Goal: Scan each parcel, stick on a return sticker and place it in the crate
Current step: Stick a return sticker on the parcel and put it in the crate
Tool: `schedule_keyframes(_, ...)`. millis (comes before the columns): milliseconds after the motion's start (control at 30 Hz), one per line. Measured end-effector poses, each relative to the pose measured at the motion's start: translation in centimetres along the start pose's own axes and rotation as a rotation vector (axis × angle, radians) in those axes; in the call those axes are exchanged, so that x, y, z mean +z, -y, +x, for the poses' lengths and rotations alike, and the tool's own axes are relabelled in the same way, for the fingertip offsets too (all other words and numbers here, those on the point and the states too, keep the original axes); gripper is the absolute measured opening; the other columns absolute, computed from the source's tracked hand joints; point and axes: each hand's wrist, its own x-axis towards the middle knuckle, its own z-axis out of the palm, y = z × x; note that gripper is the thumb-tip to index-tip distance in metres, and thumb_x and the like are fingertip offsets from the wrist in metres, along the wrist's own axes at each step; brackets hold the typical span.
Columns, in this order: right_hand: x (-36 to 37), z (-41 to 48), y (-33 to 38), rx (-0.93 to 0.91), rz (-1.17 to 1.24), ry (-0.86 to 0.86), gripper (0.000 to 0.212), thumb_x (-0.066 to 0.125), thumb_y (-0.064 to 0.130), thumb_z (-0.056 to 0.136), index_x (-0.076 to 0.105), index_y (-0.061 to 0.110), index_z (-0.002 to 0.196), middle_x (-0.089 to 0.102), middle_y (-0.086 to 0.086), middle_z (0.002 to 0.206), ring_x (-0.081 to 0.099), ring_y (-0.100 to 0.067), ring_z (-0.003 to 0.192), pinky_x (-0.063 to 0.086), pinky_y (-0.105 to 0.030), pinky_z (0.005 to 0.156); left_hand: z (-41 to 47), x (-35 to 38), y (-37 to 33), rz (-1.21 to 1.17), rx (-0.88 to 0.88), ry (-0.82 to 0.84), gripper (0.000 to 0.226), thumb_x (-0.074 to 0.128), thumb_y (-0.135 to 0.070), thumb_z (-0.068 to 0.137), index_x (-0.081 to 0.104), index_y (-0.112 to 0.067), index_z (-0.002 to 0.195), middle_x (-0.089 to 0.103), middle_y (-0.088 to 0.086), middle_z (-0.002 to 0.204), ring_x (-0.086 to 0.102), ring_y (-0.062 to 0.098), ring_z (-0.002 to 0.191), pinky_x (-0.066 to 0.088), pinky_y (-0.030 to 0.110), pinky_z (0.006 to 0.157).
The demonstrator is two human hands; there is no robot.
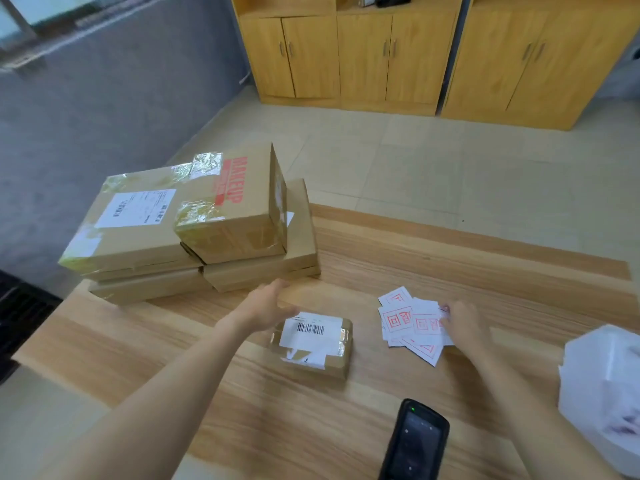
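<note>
A small brown parcel [313,344] with a white barcode label lies on the wooden table [450,265] in front of me. My left hand [266,303] hovers just left of it with straight fingers, holding nothing. To the right lies a loose pile of white return stickers [408,323] with red print. My right hand [462,322] rests on the pile's right side and its fingertips pinch a sticker. A black handheld scanner [414,441] lies at the near edge, its green light on.
A stack of larger brown parcels [194,223], one marked MAKEUP, stands at the table's back left. A white object [602,386] sits at the right edge. Wooden cabinets [398,53] line the far wall across a tiled floor.
</note>
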Motion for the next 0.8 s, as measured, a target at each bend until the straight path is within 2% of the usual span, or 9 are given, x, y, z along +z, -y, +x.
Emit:
schedule_keyframes(167,0.0,-0.4,0.2,-0.008,0.011,0.084,0.047,0.065,0.023,0.083,0.054,0.009,0.127,0.053,-0.014,0.125,0.049,-0.029,0.119,0.037,-0.029,0.091,-0.1,-0.2,0.2,0.015,0.037,0.015,0.066,0.059,-0.038,0.088,0.029,-0.017,0.144,0.041,0.014,0.141,0.040,0.027,0.131,0.034,0.034,0.105)
schedule_keyframes(367,0.0,-0.2,0.2,0.070,0.157,0.137,0.053,0.069,0.007,0.077,0.053,0.006,0.127,0.057,-0.013,0.127,0.050,-0.028,0.120,0.038,-0.029,0.092,-0.1,-0.2,0.4,0.034,0.063,0.041,0.064,0.058,-0.035,0.090,0.030,-0.016,0.143,0.041,0.014,0.141,0.039,0.025,0.131,0.033,0.032,0.103)
schedule_keyframes(467,0.1,-0.1,0.0,0.097,0.230,0.100,0.052,0.070,0.000,0.072,0.057,0.004,0.123,0.060,-0.015,0.124,0.053,-0.029,0.116,0.039,-0.030,0.085,-0.1,-0.1,1.0,0.021,0.049,0.052,0.063,0.057,-0.035,0.090,0.030,-0.016,0.144,0.041,0.014,0.141,0.042,0.025,0.129,0.034,0.031,0.101)
schedule_keyframes(600,0.2,-0.7,-0.4,0.189,0.313,0.061,0.040,0.060,-0.006,0.079,0.058,0.003,0.117,0.062,-0.016,0.115,0.057,-0.032,0.108,0.036,-0.029,0.077,-0.3,0.0,1.7,0.009,0.046,0.056,0.061,0.055,-0.034,0.092,0.031,-0.014,0.144,0.040,0.013,0.143,0.040,0.025,0.130,0.034,0.030,0.101)
schedule_keyframes(733,-0.5,-1.6,-1.1,0.197,0.396,-0.006,0.020,0.061,0.000,0.082,0.064,0.004,0.101,0.061,-0.013,0.091,0.060,-0.030,0.096,0.033,-0.028,0.071,-0.5,-0.5,1.8,0.005,0.047,0.010,0.058,0.054,-0.034,0.093,0.033,-0.013,0.143,0.042,0.012,0.142,0.043,0.027,0.128,0.035,0.032,0.102)
schedule_keyframes(800,-1.4,-2.2,-1.2,0.195,0.462,-0.039,0.019,0.065,0.002,0.081,0.069,0.004,0.100,0.066,-0.015,0.095,0.060,-0.027,0.090,0.034,-0.028,0.070,-0.4,-1.1,1.4,-0.039,0.055,-0.063,0.054,0.055,-0.033,0.092,0.038,-0.014,0.140,0.046,0.011,0.140,0.045,0.026,0.127,0.038,0.035,0.104)
